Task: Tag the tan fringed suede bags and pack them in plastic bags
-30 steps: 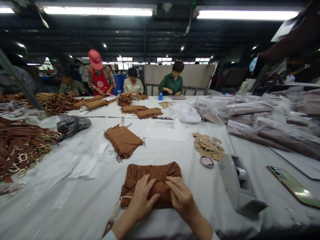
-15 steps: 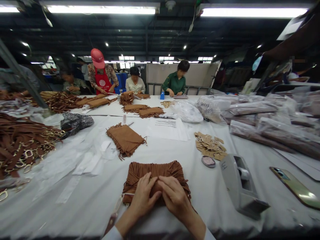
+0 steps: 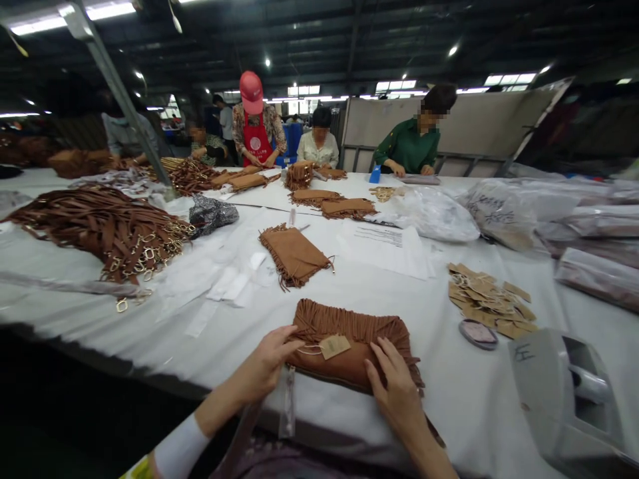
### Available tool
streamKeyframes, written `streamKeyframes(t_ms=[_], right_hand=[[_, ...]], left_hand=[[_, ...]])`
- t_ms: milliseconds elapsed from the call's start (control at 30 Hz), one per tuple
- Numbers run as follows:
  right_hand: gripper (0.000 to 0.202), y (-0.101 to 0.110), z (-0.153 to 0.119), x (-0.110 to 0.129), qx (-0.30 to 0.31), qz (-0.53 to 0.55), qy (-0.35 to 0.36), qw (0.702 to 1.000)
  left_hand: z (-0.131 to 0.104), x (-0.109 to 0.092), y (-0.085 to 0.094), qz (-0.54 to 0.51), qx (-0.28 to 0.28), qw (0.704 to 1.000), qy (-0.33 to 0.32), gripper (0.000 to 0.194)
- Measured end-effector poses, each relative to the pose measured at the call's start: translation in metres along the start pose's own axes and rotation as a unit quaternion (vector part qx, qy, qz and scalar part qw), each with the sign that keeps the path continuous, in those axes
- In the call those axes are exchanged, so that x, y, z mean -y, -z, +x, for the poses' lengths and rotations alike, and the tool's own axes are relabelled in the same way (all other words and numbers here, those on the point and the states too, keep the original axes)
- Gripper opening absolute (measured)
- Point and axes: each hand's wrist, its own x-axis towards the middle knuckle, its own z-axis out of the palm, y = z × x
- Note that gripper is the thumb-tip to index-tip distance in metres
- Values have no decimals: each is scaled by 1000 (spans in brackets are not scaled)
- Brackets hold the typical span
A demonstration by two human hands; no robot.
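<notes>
Two hands are on the bag [image 3: 357, 362], which lies flat close to the near edge of the table [image 3: 234, 342], its long side roughly along that edge. The left hand [image 3: 272, 359] has its fingertips and thumb drawn near each other at the bag's left end; whether they pinch the leather, the cord [image 3: 312, 348] or nothing, I cannot tell. The right hand [image 3: 397, 382] is open, fingers spread lightly over the right end.

A tag [image 3: 335, 346] lies loose on the front, its cord running toward the left hand. A careless tug there could, I judge, kink the cord or slip the tag under the fringe [image 3: 349, 313]. The clear sleeve [image 3: 287, 406] hangs over the near edge, so a snag from lap or forearm might drag the bag off square.

Half a second ago both hands met over the bag's middle and no tag showed; now they are parted and it lies bare. The view has also swung left, revealing more of the table's near edge.
</notes>
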Motion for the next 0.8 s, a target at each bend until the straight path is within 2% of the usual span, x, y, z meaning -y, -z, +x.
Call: streamKeyframes(t_ms=[100, 200, 300, 367, 467, 600, 733, 800], right_hand=[[32, 6, -10, 35, -11, 44, 29, 999], [42, 1, -24, 88, 79, 116, 61, 988], [53, -14, -35, 130, 186, 129, 115, 967], [41, -26, -38, 141, 205, 112, 146, 961], [24, -38, -41, 134, 161, 120, 158, 967], [28, -39, -41, 106, 71, 158, 127, 977], [25, -31, -34, 76, 14, 154, 102, 983], [25, -22, -31, 62, 24, 169, 87, 981]], left_hand=[[-45, 22, 26, 51, 85, 995, 28, 61], [-77, 19, 27, 76, 168, 983, 6, 66], [-88, 10, 17, 119, 166, 979, -19, 67], [-88, 9, 13, 143, 139, 980, -21, 59], [-85, 12, 9, 141, 107, 984, -33, 42], [-71, 2, -5, 91, 59, 993, -49, 33], [-40, -20, -37, 111, 12, 991, -74, 26], [-24, -25, -56, 120, -3, 989, -91, 24]])
